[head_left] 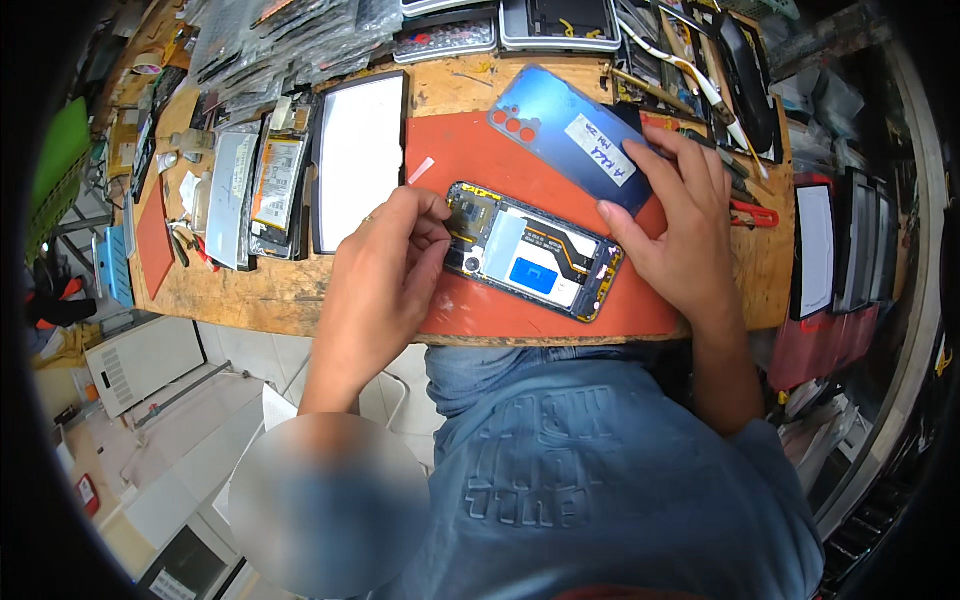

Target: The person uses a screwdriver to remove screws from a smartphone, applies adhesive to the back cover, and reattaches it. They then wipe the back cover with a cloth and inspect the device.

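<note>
An opened smartphone point(535, 255) lies slanted on a red-orange mat point(470, 150), its inside facing up. Black flex cables, a blue square and a small round camera part show in it. My left hand point(390, 260) has its fingers curled in against the phone's left end; the fingertips are partly hidden. Beyond the phone rests a shiny blue back cover point(570, 125) with camera holes and a white handwritten label. My right hand point(685, 210) holds this cover at its right end, thumb at the near edge and fingers over the label side.
Left of the mat are a white panel in a black frame point(360, 160) and another opened phone with its battery point(280, 180). Bubble-wrapped parts point(290, 40) pile up at the back. Tools point(690, 70) crowd the back right, and a red-handled tool point(752, 214) lies beyond my right hand.
</note>
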`<state>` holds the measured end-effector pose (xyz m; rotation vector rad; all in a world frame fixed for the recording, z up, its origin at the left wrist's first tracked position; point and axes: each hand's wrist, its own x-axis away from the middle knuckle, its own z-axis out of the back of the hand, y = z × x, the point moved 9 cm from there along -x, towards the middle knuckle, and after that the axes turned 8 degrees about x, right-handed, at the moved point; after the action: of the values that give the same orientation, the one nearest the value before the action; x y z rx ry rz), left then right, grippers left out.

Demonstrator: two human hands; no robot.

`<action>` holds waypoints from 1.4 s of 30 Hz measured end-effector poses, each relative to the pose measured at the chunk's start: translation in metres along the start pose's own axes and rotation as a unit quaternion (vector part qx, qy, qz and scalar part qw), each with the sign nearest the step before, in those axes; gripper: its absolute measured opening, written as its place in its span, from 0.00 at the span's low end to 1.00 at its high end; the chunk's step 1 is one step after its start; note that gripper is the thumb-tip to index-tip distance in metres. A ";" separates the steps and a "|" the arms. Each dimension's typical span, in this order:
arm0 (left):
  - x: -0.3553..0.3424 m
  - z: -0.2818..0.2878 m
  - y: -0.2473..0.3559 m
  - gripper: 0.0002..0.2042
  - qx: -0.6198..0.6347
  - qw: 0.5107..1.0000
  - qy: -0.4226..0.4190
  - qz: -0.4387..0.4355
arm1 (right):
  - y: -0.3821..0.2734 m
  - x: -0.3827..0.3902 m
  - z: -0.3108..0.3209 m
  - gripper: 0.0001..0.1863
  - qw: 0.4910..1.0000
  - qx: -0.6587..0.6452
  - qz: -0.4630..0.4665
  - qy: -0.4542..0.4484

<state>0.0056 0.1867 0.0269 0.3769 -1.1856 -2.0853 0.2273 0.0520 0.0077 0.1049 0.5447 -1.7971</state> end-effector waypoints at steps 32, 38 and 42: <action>0.034 -0.010 0.031 0.16 -0.260 0.957 0.032 -0.127 | 0.002 0.001 -0.002 0.33 1.000 0.005 0.009 -0.003; 0.034 -0.014 0.023 0.18 -0.291 0.947 0.041 -0.131 | 0.002 0.001 -0.002 0.33 1.000 0.007 0.008 -0.005; 0.034 -0.012 0.016 0.18 -0.281 0.952 0.038 -0.118 | 0.002 0.000 -0.002 0.33 1.000 0.003 0.010 -0.006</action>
<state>-0.0055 0.1500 0.0371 0.3314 -0.4749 -2.4747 0.2284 0.0526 0.0054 0.1031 0.5289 -1.7792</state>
